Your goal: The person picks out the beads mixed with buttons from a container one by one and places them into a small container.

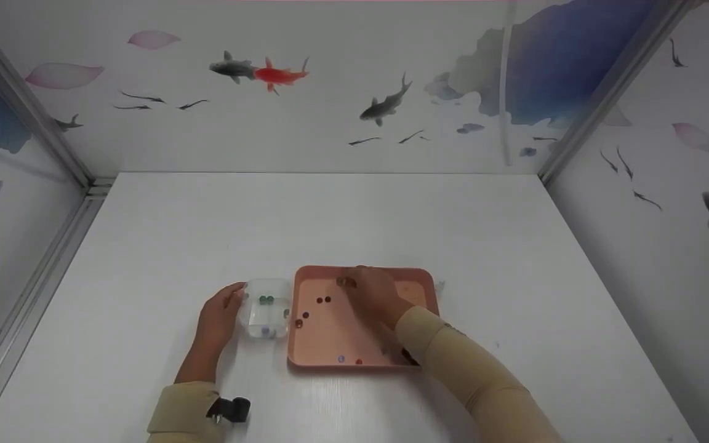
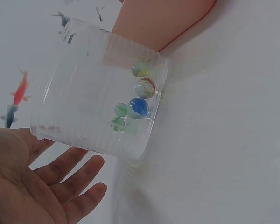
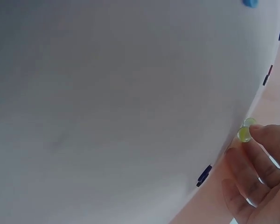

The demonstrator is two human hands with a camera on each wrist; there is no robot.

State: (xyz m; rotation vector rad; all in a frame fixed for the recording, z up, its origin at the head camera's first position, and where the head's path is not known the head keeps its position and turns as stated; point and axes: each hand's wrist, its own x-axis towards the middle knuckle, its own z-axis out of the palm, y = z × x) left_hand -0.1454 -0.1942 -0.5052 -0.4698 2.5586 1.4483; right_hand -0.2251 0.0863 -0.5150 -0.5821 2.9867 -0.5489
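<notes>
In the head view my left hand (image 1: 216,317) is at the left side of a clear plastic container (image 1: 267,320). The left wrist view shows its fingers fairly straight, touching the wall of the container (image 2: 84,93). Green, blue and swirled glass marbles (image 2: 138,108) lie inside. My right hand (image 1: 373,289) is over the far part of a pink tray (image 1: 354,332). Between thumb and fingers it pinches a yellow-green marble (image 3: 244,134), with another pale marble (image 3: 249,122) right behind it. Part of the tray is hidden by the right arm.
Dark marbles (image 1: 324,299) are scattered in the tray's left half. A blue marble (image 1: 341,359) and a red one (image 1: 359,362) lie along its near edge. The container stands close against the tray's left side on a white table (image 1: 330,215), with patterned panels (image 1: 330,135) around it.
</notes>
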